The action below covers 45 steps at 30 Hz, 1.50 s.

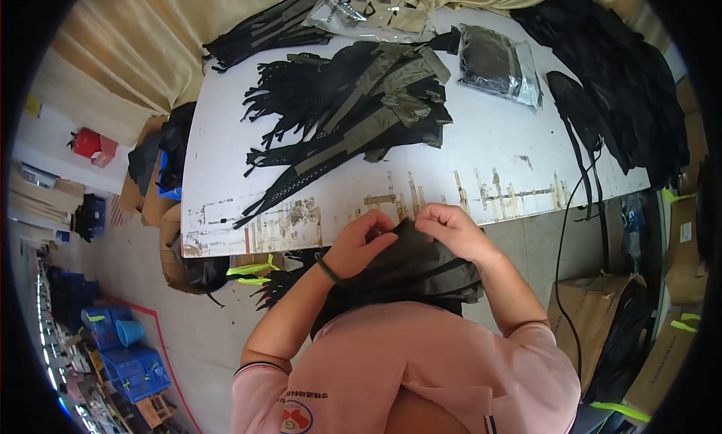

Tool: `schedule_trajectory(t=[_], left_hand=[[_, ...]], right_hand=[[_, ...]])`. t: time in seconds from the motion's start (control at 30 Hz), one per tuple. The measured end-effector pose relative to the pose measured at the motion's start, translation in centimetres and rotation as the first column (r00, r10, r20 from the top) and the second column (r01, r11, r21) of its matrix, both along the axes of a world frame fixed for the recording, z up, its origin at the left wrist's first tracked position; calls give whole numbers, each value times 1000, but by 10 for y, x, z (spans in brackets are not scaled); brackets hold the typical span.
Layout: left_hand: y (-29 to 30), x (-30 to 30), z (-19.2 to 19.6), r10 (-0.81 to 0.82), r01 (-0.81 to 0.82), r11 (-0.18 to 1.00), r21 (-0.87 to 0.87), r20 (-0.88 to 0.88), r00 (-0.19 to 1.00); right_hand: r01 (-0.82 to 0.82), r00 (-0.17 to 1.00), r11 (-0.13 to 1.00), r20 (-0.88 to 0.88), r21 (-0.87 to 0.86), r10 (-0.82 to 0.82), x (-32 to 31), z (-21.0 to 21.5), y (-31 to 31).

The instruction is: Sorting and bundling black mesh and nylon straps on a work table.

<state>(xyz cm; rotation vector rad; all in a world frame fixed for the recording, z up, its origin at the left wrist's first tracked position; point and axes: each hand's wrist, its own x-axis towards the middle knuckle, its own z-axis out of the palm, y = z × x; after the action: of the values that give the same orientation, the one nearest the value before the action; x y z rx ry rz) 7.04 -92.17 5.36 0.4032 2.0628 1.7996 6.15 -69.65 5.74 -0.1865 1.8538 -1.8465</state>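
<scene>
At the near edge of the table, my left hand (365,244) is closed with its thumb and fingertips at the edge of a dark olive-black fabric piece (416,244). Opposite it, my right hand (454,231) pinches the upper edge of the same piece. The rest of this fabric spreads over my lap below the hands, with black strap-like ends (280,289) sticking out on the left. On the table beyond lies a loose pile of similar fabric pieces (361,107), olive and black with mesh parts and narrow tails.
The white table (218,144) has worn tape marks along its front. At its back are another fabric bundle (267,28), clear plastic bags (368,19) and a packed bag (498,64). Black fabric (609,80) heaps up on the right. Cardboard boxes (594,314) stand on both sides.
</scene>
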Motion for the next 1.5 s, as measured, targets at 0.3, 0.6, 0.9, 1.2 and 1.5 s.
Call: schedule_trajectory(t=[0.3, 0.6, 0.9, 1.2, 1.5], left_hand=[[7, -6, 18, -40, -13, 975, 224, 230, 972], [1, -8, 15, 76, -87, 983, 163, 71, 995], [22, -4, 13, -40, 47, 999, -22, 259, 965], [32, -6, -2, 25, 33, 985, -167, 335, 942], [81, 49, -81, -455, 301, 787, -538, -178, 872]], right_hand=[[-31, 984, 957, 160, -288, 80, 10, 2, 0], [150, 944, 848, 328, -509, 30, 27, 2, -16], [335, 914, 942, -255, 31, -317, 18, 14, 1], [-169, 891, 876, -310, 452, 332, 0, 39, 28], [542, 712, 699, -697, 467, -85, -126, 12, 16]])
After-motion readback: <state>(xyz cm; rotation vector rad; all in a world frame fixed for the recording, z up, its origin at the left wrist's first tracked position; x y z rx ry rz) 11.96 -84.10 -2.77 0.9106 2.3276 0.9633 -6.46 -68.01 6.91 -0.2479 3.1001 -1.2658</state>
